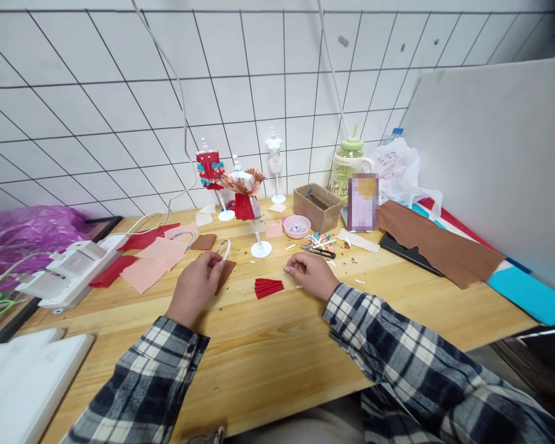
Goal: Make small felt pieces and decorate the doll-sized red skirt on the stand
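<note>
My left hand [195, 287] rests on the wooden table [277, 345], fingers closed round a white curved strip [225, 248] and lying over a brown paper piece [226, 271]. My right hand [311, 273] lies curled on the table just right of a folded red paper fan [267, 287], its fingertips pressed together; what they hold, if anything, is too small to see. Behind the hands stand small white mannequin stands: one dressed in red with blue bows [209, 168], one with a pink ruffle and red skirt [245, 191], one bare [274, 157].
Red and pink paper sheets [155, 256] lie left, next to a white power strip [69, 268] and purple bag [25, 231]. A pink bowl [296, 226], scissors [318, 250], a cardboard box [317, 205], a green-lidded bottle [349, 163], brown paper [437, 240] and a grey board [494, 160] are right.
</note>
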`<control>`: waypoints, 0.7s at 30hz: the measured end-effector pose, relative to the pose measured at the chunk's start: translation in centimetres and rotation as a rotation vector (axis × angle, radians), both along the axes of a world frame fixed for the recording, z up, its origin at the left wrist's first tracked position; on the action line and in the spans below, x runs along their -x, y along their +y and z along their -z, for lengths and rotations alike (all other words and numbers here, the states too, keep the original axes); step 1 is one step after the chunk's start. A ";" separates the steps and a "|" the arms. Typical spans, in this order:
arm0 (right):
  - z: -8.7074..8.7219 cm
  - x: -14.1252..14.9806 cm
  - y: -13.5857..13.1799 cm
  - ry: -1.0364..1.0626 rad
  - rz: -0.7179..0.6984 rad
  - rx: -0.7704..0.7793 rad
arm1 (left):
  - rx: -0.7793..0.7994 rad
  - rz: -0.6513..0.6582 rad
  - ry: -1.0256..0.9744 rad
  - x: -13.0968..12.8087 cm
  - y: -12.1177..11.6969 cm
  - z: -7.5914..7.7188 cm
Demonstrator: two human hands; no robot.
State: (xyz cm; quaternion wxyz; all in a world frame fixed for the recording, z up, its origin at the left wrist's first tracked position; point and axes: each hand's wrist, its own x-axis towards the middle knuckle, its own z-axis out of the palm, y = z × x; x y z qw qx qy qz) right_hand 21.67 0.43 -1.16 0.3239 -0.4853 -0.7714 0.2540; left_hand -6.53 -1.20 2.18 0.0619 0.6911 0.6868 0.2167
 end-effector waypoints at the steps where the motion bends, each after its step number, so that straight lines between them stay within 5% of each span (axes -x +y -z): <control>1: -0.2 0.1 -0.3 0.013 0.009 -0.033 | -0.020 0.023 -0.067 -0.5 -0.3 0.1; 4: -1.0 0.9 -1.4 0.122 0.014 -0.146 | -0.051 0.200 -0.231 -2.7 -1.5 0.3; 10: -1.5 2.7 -3.3 0.244 -0.080 -0.214 | -0.096 0.370 -0.224 -6.6 -3.8 0.6; 21: -0.9 2.7 -3.0 0.244 -0.076 -0.151 | -0.050 0.484 -0.193 -6.9 -4.3 1.4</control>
